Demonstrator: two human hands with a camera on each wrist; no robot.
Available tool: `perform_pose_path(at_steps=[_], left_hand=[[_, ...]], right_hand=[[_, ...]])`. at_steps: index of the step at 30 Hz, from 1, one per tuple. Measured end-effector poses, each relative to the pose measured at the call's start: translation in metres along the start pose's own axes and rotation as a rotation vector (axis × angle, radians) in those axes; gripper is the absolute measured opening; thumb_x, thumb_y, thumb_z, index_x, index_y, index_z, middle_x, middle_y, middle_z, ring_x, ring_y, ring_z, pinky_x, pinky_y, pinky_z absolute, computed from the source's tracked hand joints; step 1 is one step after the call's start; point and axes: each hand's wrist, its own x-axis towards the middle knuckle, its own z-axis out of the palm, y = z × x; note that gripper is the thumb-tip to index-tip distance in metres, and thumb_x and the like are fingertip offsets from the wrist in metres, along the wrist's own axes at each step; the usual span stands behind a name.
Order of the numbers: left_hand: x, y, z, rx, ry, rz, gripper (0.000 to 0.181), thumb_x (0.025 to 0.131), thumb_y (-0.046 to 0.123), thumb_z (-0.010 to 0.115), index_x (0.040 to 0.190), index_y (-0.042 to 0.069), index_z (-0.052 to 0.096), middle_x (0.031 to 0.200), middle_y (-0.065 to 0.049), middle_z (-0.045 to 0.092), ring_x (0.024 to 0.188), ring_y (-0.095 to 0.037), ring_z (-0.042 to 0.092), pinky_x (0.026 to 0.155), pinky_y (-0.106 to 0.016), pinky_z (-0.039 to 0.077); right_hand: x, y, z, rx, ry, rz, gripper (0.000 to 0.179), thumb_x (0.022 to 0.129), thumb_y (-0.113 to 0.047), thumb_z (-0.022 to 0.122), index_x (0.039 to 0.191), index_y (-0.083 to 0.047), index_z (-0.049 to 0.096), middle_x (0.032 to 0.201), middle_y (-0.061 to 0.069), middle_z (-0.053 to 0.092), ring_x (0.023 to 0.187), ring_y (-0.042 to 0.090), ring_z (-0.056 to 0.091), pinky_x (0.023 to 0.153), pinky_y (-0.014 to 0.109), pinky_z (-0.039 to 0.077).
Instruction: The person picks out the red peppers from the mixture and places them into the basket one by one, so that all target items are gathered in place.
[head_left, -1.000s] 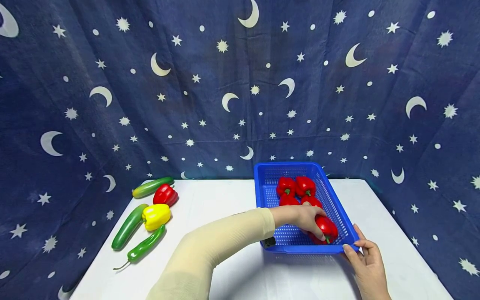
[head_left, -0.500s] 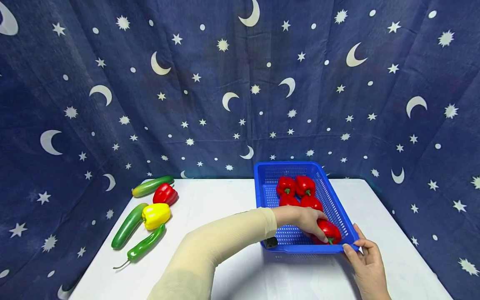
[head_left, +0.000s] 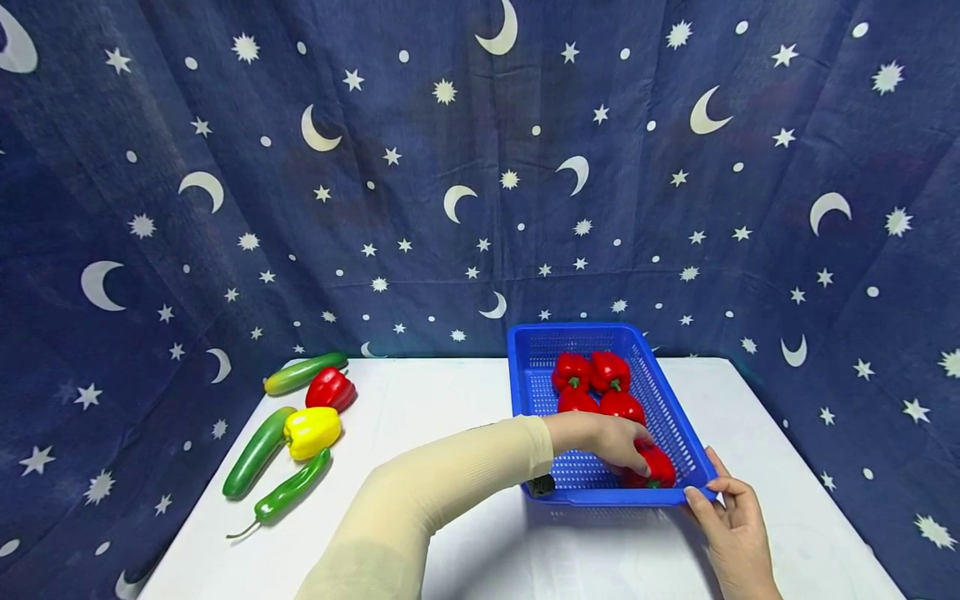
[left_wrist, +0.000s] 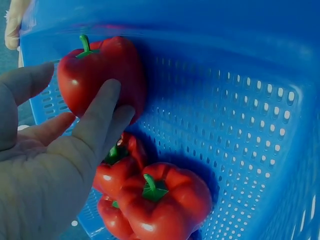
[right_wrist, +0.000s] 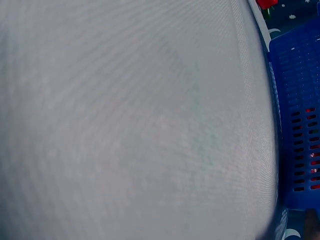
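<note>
In the head view, my left hand (head_left: 618,442) reaches into the blue basket (head_left: 678,408) over a red bell pepper (head_left: 657,467) in its near right corner. The left wrist view shows my left hand's extended fingers (left_wrist: 102,107) lying against that bell pepper (left_wrist: 95,70), with the thumb beside it and a slight gap between them. Several more red bell peppers (head_left: 611,371) lie in the basket; my left hand partly covers some. My right hand (head_left: 738,533) holds the basket's near right corner, thumb on the rim and fingers around the outside.
On the left of the white table (head_left: 420,392) lie two cucumbers (head_left: 258,454), a red bell pepper (head_left: 331,390), a yellow bell pepper (head_left: 312,433) and a long green chili pepper (head_left: 292,487). A blue curtain (head_left: 420,208) with moons and stars stands behind.
The bell pepper under my left hand shifted right towards the basket's corner, then slightly back left. My right hand stays on the basket corner.
</note>
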Motion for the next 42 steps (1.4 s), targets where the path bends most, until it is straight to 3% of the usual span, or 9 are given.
perform_pose_path(at_steps=[4,9,11,17,26,33,42], left_hand=[[-0.001,0.000,-0.002,0.003,-0.023,-0.031,0.056,0.098,0.024,0.069,0.151,0.027,0.051,0.143,0.016,0.052,0.111,0.001,0.054,0.093,-0.017,0.049],[-0.003,-0.003,-0.004,-0.243,-0.081,-0.071,0.057,0.099,0.009,0.066,0.152,0.020,0.050,0.131,0.007,0.057,0.094,-0.011,0.067,0.081,-0.028,0.059],[-0.005,-0.003,-0.006,-0.292,-0.097,-0.077,0.058,0.099,0.007,0.066,0.153,0.018,0.049,0.129,0.003,0.059,0.093,-0.015,0.069,0.081,-0.032,0.060],[-0.011,-0.005,-0.021,-0.237,-0.086,-0.080,0.063,0.098,0.020,0.071,0.155,0.026,0.045,0.139,0.007,0.056,0.099,-0.019,0.071,0.084,-0.033,0.060],[-0.026,-0.010,-0.043,-0.348,-0.054,0.024,0.060,0.098,0.024,0.071,0.153,0.027,0.048,0.140,0.003,0.057,0.113,-0.023,0.068,0.081,-0.037,0.061],[-0.050,-0.021,-0.054,-0.403,-0.016,0.150,0.057,0.098,0.023,0.070,0.152,0.025,0.050,0.128,0.003,0.061,0.098,-0.012,0.067,0.078,-0.033,0.061],[-0.079,-0.046,-0.072,-0.468,0.051,0.265,0.057,0.100,0.024,0.068,0.153,0.019,0.048,0.143,0.004,0.054,0.111,-0.016,0.066,0.087,-0.034,0.059]], right_hand=[[0.000,0.000,0.001,0.000,0.003,-0.003,0.028,0.101,-0.001,0.062,0.120,-0.003,0.042,0.168,0.008,0.025,0.118,0.001,0.055,0.088,0.016,0.053],[0.001,-0.001,0.001,-0.033,0.029,0.032,0.031,0.100,-0.007,0.065,0.122,-0.005,0.042,0.168,0.006,0.023,0.120,0.003,0.052,0.087,0.014,0.052],[0.001,0.000,0.001,-0.035,0.031,0.039,0.032,0.100,-0.007,0.065,0.122,-0.005,0.042,0.169,0.007,0.023,0.121,0.003,0.051,0.088,0.014,0.052],[0.003,0.001,0.000,-0.005,0.030,0.029,0.030,0.100,-0.005,0.065,0.120,-0.005,0.042,0.168,0.008,0.024,0.116,0.001,0.055,0.087,0.016,0.053],[0.002,0.001,0.002,-0.004,0.042,0.043,0.030,0.100,-0.004,0.065,0.119,-0.003,0.042,0.168,0.011,0.023,0.116,0.005,0.054,0.086,0.017,0.054],[0.000,0.001,0.004,0.021,0.052,0.019,0.028,0.099,-0.002,0.064,0.117,0.000,0.042,0.167,0.014,0.023,0.114,0.003,0.056,0.086,0.018,0.054],[-0.001,0.001,0.006,-0.028,0.069,0.001,0.029,0.099,-0.001,0.065,0.117,0.001,0.042,0.169,0.012,0.021,0.111,-0.001,0.057,0.082,0.018,0.056]])
